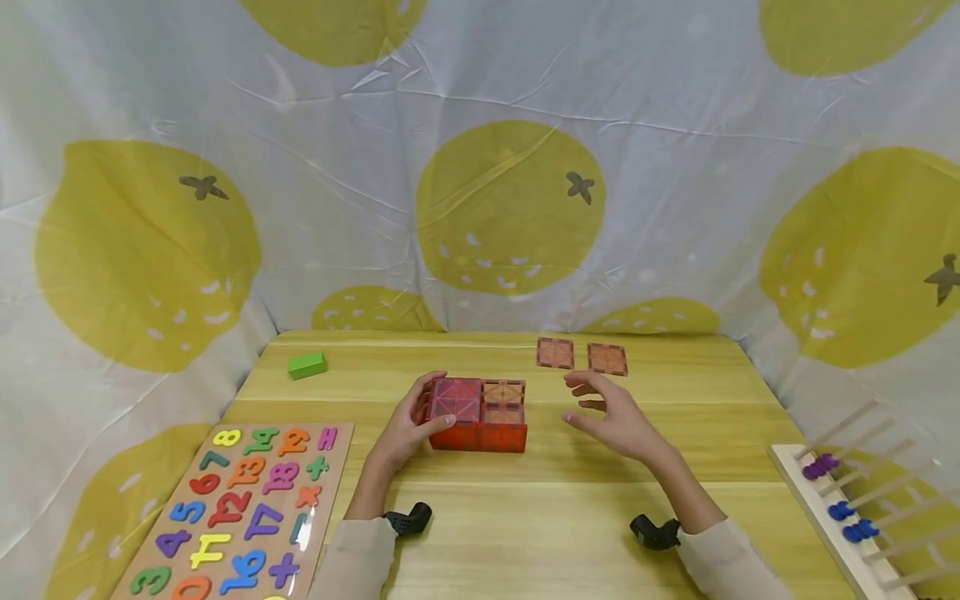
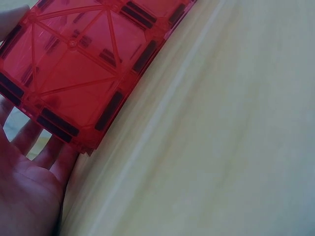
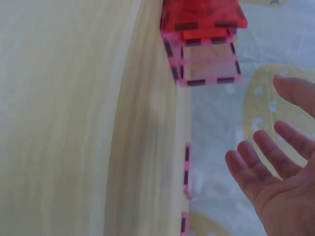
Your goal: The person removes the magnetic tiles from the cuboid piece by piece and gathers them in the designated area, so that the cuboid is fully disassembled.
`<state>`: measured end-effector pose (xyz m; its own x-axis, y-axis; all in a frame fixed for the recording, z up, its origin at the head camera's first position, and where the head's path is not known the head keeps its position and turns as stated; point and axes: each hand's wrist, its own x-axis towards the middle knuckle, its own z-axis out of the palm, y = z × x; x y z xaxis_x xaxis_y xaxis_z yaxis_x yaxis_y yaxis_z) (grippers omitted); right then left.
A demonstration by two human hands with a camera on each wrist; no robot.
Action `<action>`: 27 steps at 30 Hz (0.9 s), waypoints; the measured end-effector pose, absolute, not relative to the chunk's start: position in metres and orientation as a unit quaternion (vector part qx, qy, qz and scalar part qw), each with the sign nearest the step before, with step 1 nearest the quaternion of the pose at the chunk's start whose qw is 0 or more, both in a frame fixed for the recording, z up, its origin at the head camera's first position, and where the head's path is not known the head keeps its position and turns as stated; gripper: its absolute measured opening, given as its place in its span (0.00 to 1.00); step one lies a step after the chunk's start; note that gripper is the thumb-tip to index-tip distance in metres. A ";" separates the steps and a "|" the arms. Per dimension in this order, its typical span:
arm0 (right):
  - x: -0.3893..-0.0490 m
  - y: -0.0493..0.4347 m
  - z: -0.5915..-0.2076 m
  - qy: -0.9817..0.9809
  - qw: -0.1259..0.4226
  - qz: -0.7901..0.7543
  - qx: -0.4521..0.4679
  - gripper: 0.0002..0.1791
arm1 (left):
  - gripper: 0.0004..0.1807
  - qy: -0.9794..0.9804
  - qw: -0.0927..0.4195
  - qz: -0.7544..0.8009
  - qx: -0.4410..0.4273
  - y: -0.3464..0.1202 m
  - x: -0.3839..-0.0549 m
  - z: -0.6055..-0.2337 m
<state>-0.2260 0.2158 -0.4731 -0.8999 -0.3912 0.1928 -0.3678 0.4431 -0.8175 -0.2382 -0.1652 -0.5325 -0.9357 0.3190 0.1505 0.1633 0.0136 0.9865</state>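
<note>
A box built of translucent red magnetic tiles [image 1: 478,438] stands on the table in front of me. A square tile [image 1: 456,400] covers its left half, while its right half is open at the top. My left hand [image 1: 402,431] grips the left end of the box, thumb over the front edge and fingers behind. In the left wrist view, that hand's fingers [image 2: 47,152] show beyond the red tile wall [image 2: 74,64]. To the right of the box, my right hand [image 1: 618,421] hovers with relaxed, spread fingers and holds nothing. The right wrist view shows its palm [image 3: 290,196] bare.
Two loose square tiles [image 1: 555,353] [image 1: 607,359] lie toward the back edge. A green block [image 1: 307,365] sits at the back left. The number board [image 1: 341,467] lies front left, and a wooden bead rack [image 1: 832,525] stands at the right. A lemon-print curtain [image 1: 337,208] hangs behind.
</note>
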 end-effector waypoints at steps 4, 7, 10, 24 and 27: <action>-0.219 0.207 -0.476 0.839 0.017 -0.491 -0.234 0.32 | 0.42 0.712 0.052 0.679 0.171 -0.166 -0.238 -0.532; -0.215 0.199 -0.478 0.831 0.019 -0.500 -0.245 0.31 | 0.42 0.712 0.052 0.679 0.174 -0.166 -0.238 -0.531; -0.212 0.191 -0.478 0.823 0.024 -0.509 -0.252 0.30 | 0.42 0.710 0.053 0.680 0.176 -0.165 -0.238 -0.531; -0.206 0.156 -0.483 0.804 0.031 -0.522 -0.283 0.27 | 0.42 0.710 0.056 0.681 0.171 -0.165 -0.238 -0.530; -0.207 0.151 -0.486 0.803 0.036 -0.522 -0.286 0.27 | 0.42 0.713 0.054 0.678 0.171 -0.165 -0.237 -0.529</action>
